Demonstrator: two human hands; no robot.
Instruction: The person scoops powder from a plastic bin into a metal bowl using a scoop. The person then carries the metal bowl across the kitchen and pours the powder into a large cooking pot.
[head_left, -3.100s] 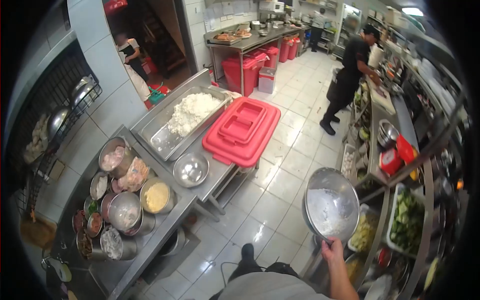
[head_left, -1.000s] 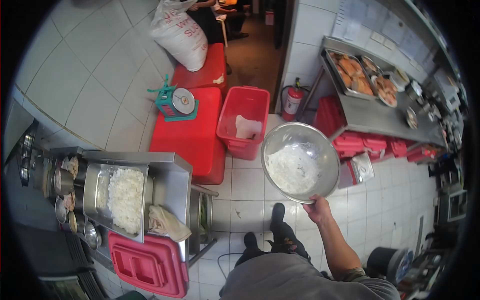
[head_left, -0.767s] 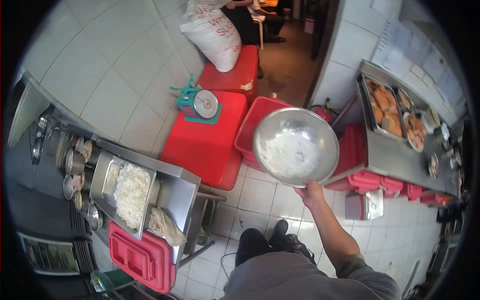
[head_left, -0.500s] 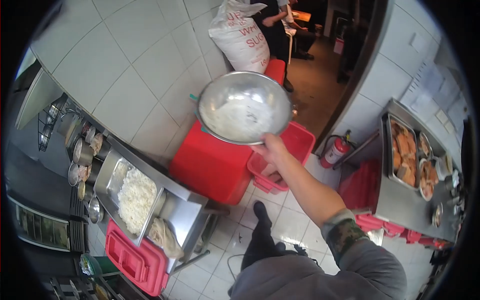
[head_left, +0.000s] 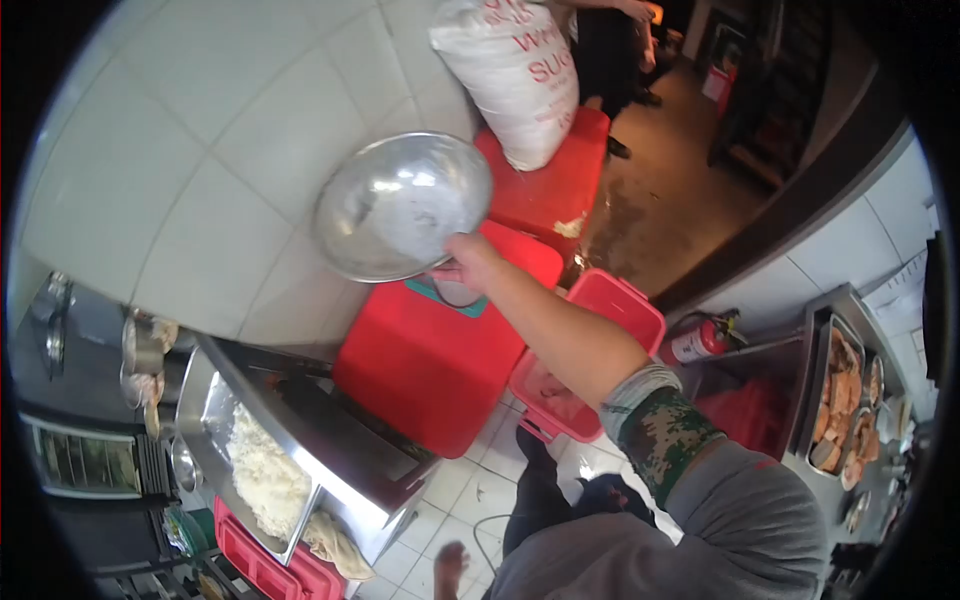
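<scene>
A wide shiny metal bowl [head_left: 400, 205] is gripped at its near rim by my right hand [head_left: 470, 265]. The bowl is tilted beside the tiled wall, and a pale patch shows inside; I cannot tell whether it is residue or reflection. Below the hand, a teal-edged item [head_left: 465, 303] is partly hidden on a red lidded box [head_left: 430, 360]. Low in the view, a blurred shape that looks like my left hand [head_left: 451, 570] hangs near the floor tiles, with its fingers unclear.
At left stands a metal pan [head_left: 205, 385] of white rice. A white sugar sack [head_left: 520, 80] rests on another red box [head_left: 545, 195]. Right of my arm are a pink tub [head_left: 625, 310], a fire extinguisher [head_left: 695, 342] and a tray of orange-brown pieces [head_left: 838, 400]. People stand beyond the doorway.
The bowl has moved left in the view with my right hand still on its rim, uncovering more of the red box and the teal-edged item. The blurred left hand has appeared below.
</scene>
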